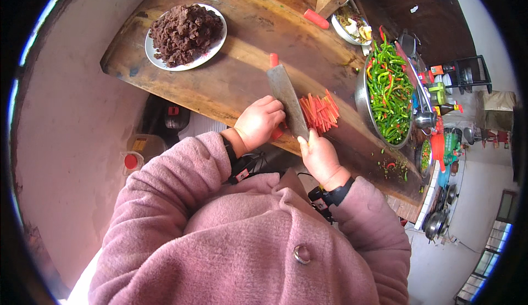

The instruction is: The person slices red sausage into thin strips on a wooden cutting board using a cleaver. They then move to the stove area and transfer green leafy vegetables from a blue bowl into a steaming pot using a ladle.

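Observation:
My right hand (321, 161) is closed round the handle end of a cleaver (287, 97), its broad grey blade pointing away from me across the wooden board. Just left of the blade, my left hand (257, 125) has its fingers curled down on a piece of red carrot (278, 133); most of that piece is hidden under the fingers. Against the right side of the blade lies a pile of thin red-orange carrot sticks (320, 111). A short carrot piece (274, 60) shows by the blade's far end. Another carrot chunk (316, 19) lies farther back.
A white plate (221, 41) heaped with dark brown crumbly food stands at the far left. To the right is a metal basin (363, 99) of green and red chillies. Behind it sits a white bowl (342, 32). Green scraps (400, 168) lie near the board's right end.

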{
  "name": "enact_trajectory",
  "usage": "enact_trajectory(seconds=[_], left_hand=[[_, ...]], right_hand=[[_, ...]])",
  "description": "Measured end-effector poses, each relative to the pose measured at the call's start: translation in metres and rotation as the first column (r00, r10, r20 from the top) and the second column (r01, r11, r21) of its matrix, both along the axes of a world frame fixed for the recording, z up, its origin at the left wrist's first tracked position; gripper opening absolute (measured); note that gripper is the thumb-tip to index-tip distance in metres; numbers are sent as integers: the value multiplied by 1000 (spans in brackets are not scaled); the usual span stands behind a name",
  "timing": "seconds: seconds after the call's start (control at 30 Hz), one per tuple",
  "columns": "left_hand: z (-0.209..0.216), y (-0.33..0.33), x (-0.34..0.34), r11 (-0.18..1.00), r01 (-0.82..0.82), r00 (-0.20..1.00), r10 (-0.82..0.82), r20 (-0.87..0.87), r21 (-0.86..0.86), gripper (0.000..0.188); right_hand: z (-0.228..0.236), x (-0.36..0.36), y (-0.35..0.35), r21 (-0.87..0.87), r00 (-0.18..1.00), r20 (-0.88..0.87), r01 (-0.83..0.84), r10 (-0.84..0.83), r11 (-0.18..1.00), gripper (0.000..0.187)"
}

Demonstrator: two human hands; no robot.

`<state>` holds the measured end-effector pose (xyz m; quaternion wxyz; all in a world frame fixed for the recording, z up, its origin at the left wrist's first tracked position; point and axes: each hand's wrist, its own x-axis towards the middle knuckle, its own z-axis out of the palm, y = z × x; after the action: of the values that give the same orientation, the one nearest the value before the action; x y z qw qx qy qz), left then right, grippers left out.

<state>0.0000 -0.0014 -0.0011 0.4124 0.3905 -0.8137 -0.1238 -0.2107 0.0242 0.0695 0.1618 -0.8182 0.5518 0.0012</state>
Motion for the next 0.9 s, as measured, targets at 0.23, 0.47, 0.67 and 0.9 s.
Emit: enact_trajectory(seconds=[0.23, 0.47, 0.67, 0.9], left_hand=[[2, 4, 2, 999, -31, 1000, 31, -3, -17, 19], [6, 5, 5, 994, -58, 986, 42, -162, -96, 25], [4, 28, 24, 998, 65, 989, -68, -133, -25, 27], [-4, 26, 22, 995, 86, 996, -87, -12, -50, 26]], right_hand=[[9, -11, -3, -60, 989, 144, 46, -37, 997, 26], [21, -14, 8, -10, 985, 173, 3, -2, 1000, 25], [14, -16, 11, -32, 987, 156, -40, 44, 999, 25], [25, -14, 17, -45, 996, 80, -36, 39, 998, 23]])
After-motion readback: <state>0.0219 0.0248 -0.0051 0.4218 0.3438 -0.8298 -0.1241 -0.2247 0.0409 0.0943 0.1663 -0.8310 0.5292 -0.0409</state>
